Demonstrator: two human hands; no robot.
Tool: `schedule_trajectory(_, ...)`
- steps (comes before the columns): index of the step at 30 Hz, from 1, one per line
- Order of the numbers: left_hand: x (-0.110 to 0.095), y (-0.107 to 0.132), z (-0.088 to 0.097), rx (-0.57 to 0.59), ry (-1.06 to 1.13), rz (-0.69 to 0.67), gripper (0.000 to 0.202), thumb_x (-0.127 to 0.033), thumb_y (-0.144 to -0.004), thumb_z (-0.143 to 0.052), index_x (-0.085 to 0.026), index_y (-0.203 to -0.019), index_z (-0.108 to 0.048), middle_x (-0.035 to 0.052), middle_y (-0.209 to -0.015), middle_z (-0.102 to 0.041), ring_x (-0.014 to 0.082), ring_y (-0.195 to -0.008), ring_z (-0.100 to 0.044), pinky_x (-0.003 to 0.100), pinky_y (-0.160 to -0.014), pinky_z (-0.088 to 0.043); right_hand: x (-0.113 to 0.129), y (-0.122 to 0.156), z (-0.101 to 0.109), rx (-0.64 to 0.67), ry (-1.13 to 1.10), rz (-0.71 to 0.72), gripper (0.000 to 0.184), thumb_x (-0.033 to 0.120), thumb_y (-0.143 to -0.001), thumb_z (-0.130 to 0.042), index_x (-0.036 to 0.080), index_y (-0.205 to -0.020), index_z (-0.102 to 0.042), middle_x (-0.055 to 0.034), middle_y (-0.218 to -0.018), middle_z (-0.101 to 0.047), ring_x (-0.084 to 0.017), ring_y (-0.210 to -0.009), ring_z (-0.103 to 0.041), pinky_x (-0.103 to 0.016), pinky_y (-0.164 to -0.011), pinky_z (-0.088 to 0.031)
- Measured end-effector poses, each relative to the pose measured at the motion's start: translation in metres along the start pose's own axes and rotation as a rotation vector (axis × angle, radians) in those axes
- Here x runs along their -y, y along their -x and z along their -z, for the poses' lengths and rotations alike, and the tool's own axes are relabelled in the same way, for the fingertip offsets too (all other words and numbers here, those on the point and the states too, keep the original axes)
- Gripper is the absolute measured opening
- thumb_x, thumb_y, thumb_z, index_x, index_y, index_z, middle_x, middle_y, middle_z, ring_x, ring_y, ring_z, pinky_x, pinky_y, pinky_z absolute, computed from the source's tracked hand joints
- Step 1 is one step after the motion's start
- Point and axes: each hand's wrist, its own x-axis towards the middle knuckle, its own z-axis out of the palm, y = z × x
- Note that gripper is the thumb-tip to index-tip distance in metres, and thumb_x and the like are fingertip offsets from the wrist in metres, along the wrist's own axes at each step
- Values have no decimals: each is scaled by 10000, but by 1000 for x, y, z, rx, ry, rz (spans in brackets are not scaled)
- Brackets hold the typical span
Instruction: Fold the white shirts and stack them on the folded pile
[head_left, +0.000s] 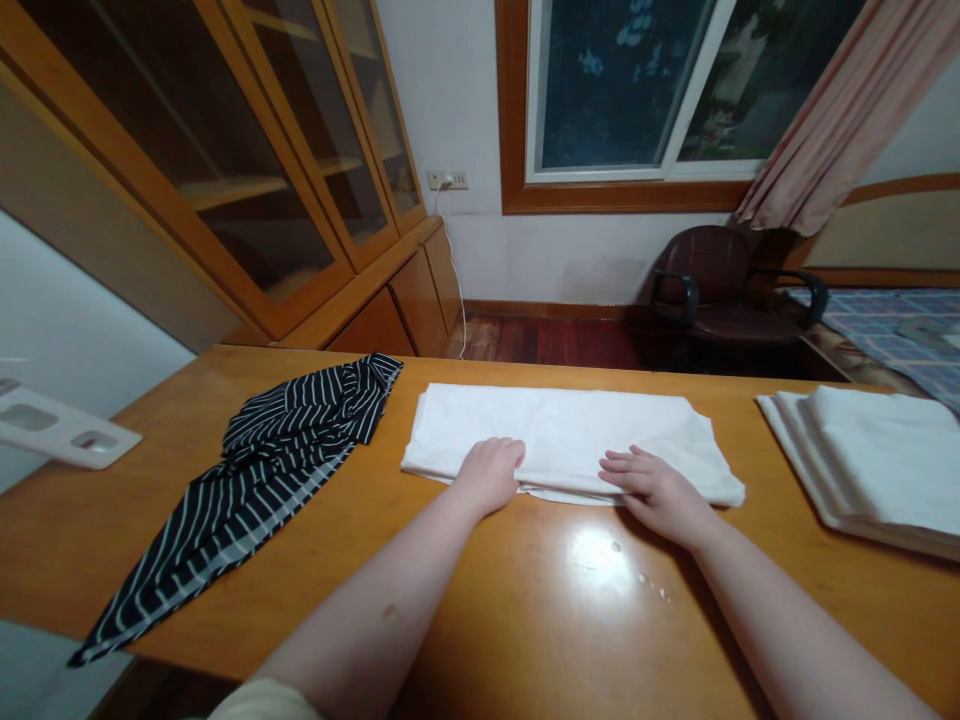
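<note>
A white cloth [577,425], folded into a long flat band, lies crosswise on the wooden table. My left hand [491,475] is curled over its near edge left of the middle, fingers bent around the fabric; the fingertips are partly hidden. Farther right, my right hand [652,490] rests on the same near edge with its fingers stretched out over the cloth and the thumb low at the edge. Beneath that edge a lower layer of the fabric shows slightly between the hands.
A crumpled black-and-white striped garment [292,450] lies left, its tip hanging past the near edge. Folded white cloths [885,460] are stacked at right. A white plastic piece [67,425] juts in at far left. Beyond the table [525,620] stand a glass-door cabinet [300,170] and an armchair [712,280].
</note>
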Motion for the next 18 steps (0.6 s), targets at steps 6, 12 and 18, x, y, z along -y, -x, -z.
schedule_trajectory(6, -4, 9, 8, 0, 33, -85, 145, -290, -751, -588, -218, -871, -548, 44, -898, -623, 227, -861, -564, 333, -740, -404, 1, -3, 5, 71, -83, -50, 235, 170, -744, -567, 242, -920, -705, -90, -1134, -653, -248, -1127, -580, -544, -1052, -310)
schedule_trajectory(12, -4, 7, 8, 23, 118, -264, 254, -370, -781, -646, -236, -983, -570, 24, -1013, -639, 211, -979, -560, 328, -851, -386, 2, -2, 2, -5, -181, -100, 71, 174, -762, -538, 220, -789, -584, -58, -926, -674, -234, -1075, -614, -515, -1066, -313)
schedule_trajectory(18, -6, 6, 3, -34, 66, -296, 116, -229, -812, -591, -232, -928, -584, 4, -940, -655, 184, -916, -574, 311, -810, -377, 9, -3, 7, -78, -200, -12, 107, 134, -723, -544, 233, -757, -521, -24, -835, -656, -206, -998, -641, -456, -1049, -363)
